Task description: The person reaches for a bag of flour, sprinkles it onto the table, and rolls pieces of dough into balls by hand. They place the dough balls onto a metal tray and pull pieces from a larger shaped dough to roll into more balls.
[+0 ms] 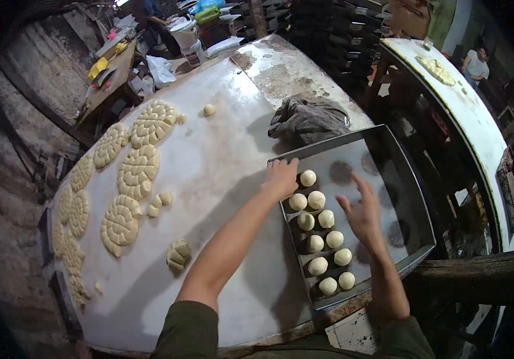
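Observation:
My left hand (282,178) is at the far left corner of a metal tray (352,149), its fingers curled downward. Whatever lies under those fingers is hidden. Close to its fingertips sits a round dough ball (308,178), at the far end of two rows of pale balls along the tray's left side. My right hand (361,212) hovers over the middle of the tray, thumb and forefinger spread, with nothing between them. Dark round marks (340,173) show on the tray bottom near it.
Several scored dough rounds (138,172) cover the left of the white table (221,143). A dough lump (178,255) and one ball (209,110) lie apart. Behind the tray is a dark cloth (309,119). A person (477,66) is beside another table (478,113) at right.

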Demonstrator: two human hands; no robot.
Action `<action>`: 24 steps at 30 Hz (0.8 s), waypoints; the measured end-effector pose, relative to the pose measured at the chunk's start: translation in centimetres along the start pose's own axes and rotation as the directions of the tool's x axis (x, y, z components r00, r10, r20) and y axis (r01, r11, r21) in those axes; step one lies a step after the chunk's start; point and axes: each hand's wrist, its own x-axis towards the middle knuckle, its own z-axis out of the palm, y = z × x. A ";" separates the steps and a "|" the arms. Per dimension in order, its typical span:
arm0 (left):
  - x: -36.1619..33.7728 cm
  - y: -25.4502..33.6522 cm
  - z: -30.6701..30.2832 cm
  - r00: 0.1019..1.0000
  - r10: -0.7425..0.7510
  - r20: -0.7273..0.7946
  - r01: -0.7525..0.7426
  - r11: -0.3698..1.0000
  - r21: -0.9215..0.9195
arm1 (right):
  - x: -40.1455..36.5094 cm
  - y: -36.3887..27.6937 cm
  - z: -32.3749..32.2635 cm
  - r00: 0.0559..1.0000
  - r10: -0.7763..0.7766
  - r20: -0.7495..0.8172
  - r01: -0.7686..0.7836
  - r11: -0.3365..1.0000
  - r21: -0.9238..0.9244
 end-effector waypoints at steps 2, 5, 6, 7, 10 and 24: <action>-3.4 -1.4 -2.3 0.980 -0.013 -0.196 -0.028 0.979 -0.204 | -4.5 -2.6 -3.2 0.994 0.078 -0.074 -0.059 0.972 0.225; -13.7 -5.0 -6.4 0.827 -0.368 -0.426 -0.034 0.723 -0.690 | -12.0 -5.5 -4.6 0.963 0.225 0.147 -0.269 0.789 0.553; -18.2 -7.0 -6.2 0.770 -0.505 -0.391 0.030 0.639 -0.768 | -13.8 -6.4 -4.4 0.937 0.203 0.284 -0.331 0.772 0.543; -23.2 -9.0 -4.7 0.672 -0.588 -0.450 0.162 0.710 -0.686 | -15.7 -7.5 -3.4 0.867 0.200 0.456 -0.436 0.747 0.502; -38.3 -12.9 4.0 0.323 -0.816 -0.479 0.567 0.572 -0.593 | -18.8 -11.7 1.6 0.702 -0.059 0.710 -0.202 0.939 0.278; -50.3 -18.1 5.2 0.603 -0.728 -0.324 0.520 0.668 -0.532 | -12.5 -23.9 33.0 0.572 -0.576 0.583 0.500 0.809 0.309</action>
